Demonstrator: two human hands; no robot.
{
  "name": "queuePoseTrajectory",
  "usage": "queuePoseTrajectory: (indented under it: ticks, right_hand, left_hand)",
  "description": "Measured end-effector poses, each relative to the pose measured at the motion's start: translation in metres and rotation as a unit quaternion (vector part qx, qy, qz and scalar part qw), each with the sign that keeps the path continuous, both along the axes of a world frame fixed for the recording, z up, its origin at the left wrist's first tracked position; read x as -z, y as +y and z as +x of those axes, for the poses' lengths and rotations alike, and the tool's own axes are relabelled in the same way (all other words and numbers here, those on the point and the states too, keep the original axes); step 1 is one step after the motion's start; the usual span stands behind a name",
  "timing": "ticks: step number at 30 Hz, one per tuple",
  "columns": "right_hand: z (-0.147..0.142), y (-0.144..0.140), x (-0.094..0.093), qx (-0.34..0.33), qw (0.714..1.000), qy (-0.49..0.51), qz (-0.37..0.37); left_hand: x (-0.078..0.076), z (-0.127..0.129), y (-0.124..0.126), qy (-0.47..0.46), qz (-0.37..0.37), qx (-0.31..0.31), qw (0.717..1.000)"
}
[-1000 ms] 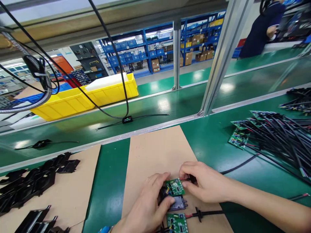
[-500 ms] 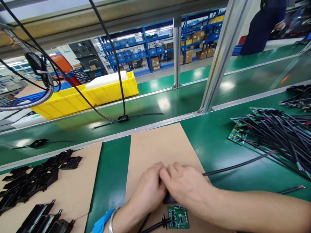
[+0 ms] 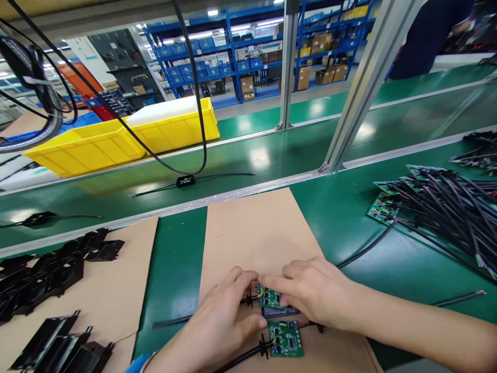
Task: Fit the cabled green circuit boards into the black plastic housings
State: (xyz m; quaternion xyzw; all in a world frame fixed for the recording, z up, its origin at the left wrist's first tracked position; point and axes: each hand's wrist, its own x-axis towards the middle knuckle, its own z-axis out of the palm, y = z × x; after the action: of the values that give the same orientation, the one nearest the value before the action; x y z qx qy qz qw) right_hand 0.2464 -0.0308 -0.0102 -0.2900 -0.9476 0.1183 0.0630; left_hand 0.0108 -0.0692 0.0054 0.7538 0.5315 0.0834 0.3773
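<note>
A green circuit board (image 3: 268, 297) lies over a black casing (image 3: 277, 312) on the cardboard in front of me. My right hand (image 3: 320, 292) has its index finger along the board's far edge and its thumb on the right side, gripping it. My left hand (image 3: 227, 316) is at the board's left, index fingertip close to the upper corner, thumb held apart below. Beneath the hand passes a black cable with a grommet (image 3: 249, 299). Nearer me rests a second circuit board (image 3: 286, 339), with a black cable (image 3: 246, 356) on its left and a red wire on its right.
Many cabled circuit boards (image 3: 438, 207) are heaped at right. Black plastic housings (image 3: 58, 269) stand on the left cardboard (image 3: 132, 282). Behind a metal rail (image 3: 240, 195) is a green belt carrying cabled parts (image 3: 185, 180). Yellow bins (image 3: 171, 129) and a metal post (image 3: 365, 88) stand beyond.
My hands, clasped together before, have moved apart, showing the upper board and casing between them. The view has shifted slightly, and the cable at right has moved.
</note>
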Motion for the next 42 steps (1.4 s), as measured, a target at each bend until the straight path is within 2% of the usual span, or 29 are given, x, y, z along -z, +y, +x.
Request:
queuePoseTrajectory:
  ticks: [3,7,18,26,33,37,40,42]
  right_hand:
    - [0.002,0.003,-0.001,-0.037,0.999,-0.010,-0.013]
    - [0.003,0.007,0.000,-0.063,0.997,-0.019,-0.035]
    - [0.000,0.021,-0.013,-0.091,0.992,-0.045,-0.081]
    - [0.000,0.023,-0.004,-0.102,0.987,-0.040,-0.120]
    - [-0.005,0.045,-0.010,-0.109,0.969,-0.060,-0.211]
    - [-0.007,0.036,-0.012,-0.088,0.983,-0.075,-0.141]
    - [-0.008,0.021,-0.004,-0.056,0.995,-0.054,-0.065]
    - [-0.008,0.015,0.002,-0.053,0.997,-0.043,-0.039]
  left_hand:
    - [0.008,0.003,0.000,0.005,0.018,0.002,1.000]
    - [0.012,0.007,0.001,0.012,0.001,0.015,1.000]
    - [0.019,0.012,0.003,0.038,-0.013,0.010,0.999]
    - [0.029,0.010,0.001,0.019,0.008,0.008,1.000]
    - [0.021,0.012,0.006,0.039,0.000,0.023,0.999]
    - [0.017,0.013,0.007,0.058,0.016,0.020,0.998]
    - [0.019,0.013,0.006,0.054,0.017,0.026,0.998]
    - [0.022,0.013,0.006,0.054,0.019,0.022,0.998]
